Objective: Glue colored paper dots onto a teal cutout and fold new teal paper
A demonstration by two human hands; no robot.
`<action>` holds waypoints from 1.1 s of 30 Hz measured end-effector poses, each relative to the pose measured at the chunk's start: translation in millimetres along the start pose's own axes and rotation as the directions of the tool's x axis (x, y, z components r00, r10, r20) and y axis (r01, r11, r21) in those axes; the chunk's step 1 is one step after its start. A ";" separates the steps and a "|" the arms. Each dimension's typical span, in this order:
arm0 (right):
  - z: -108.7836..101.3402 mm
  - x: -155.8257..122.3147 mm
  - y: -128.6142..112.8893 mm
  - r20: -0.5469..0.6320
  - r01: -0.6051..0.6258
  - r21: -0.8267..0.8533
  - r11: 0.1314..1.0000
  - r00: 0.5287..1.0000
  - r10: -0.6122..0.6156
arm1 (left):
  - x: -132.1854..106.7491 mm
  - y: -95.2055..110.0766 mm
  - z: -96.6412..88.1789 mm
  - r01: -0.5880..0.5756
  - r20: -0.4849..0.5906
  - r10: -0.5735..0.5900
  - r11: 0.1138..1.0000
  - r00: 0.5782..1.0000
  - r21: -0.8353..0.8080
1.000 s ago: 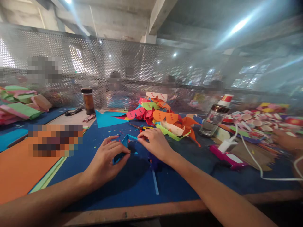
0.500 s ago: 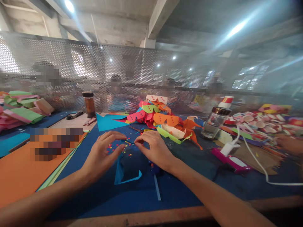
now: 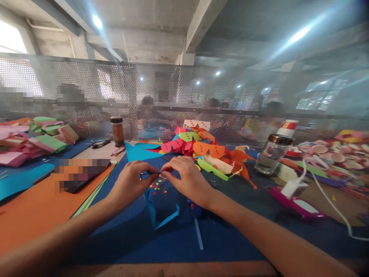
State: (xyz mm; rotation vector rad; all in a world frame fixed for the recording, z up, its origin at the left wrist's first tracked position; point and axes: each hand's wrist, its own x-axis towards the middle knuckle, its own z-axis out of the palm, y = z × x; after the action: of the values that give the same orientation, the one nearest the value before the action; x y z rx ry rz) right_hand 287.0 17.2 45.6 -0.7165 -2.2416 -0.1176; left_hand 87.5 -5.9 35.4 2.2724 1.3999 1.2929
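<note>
Your left hand (image 3: 131, 184) and right hand (image 3: 186, 179) meet fingertip to fingertip over the mat (image 3: 173, 246). Both are closed in a fine pinch on a thin sliver (image 3: 159, 176). It is too small to say what it is made of.

The blue paper (image 3: 161, 213) lies flat on the mat just below your hands, on your side of them, and neither hand touches it. It already carries folds, with its raised lighter edges forming a V, so I judge the shaping of this piece to be partly done. It has none of the dots seen on the folded pieces in the pile (image 3: 201, 148) beyond your hands, so that part looks left to do. Loose coloured dots (image 3: 157, 187) are scattered between your wrists, right at the paper's far edge.

The sliver runs left to right between your two pinches, roughly level, with one end in each hand. The blue paper points its V tip toward you. Its open side faces your hands, and its long axis runs roughly away from you, leaning a little right.

A pale stick (image 3: 198, 237) lies just right of the paper, nearly parallel to it. The orange sheet (image 3: 31, 211) sits well to your left and the glass jar (image 3: 269, 154) well to your right.
</note>
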 end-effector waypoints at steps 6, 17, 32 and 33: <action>17.3 -2.4 -1.6 -0.055 -0.032 0.046 0.998 0.998 0.035 | -8.7 -9.1 -1.8 0.103 0.007 -0.103 0.986 0.995 -0.132; 14.8 -11.0 -12.7 -0.126 0.020 0.047 0.999 0.992 -0.013 | -20.6 0.9 2.4 -0.086 -0.134 0.081 0.996 0.988 -0.027; 6.6 -12.3 -19.9 -0.186 0.089 -0.080 0.993 0.977 -0.102 | -21.9 9.5 3.8 -0.163 -0.200 0.143 0.983 0.969 -0.089; 6.2 -12.2 -20.6 -0.186 0.092 -0.079 0.993 0.977 -0.105 | -22.5 10.4 3.3 -0.163 -0.205 0.142 0.982 0.969 -0.093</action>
State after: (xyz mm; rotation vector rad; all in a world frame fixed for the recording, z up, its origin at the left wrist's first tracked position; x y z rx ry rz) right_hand 278.7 -3.8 35.5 -0.6044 -2.0973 -0.3019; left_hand 92.6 -28.5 25.9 2.2694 1.1950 1.6403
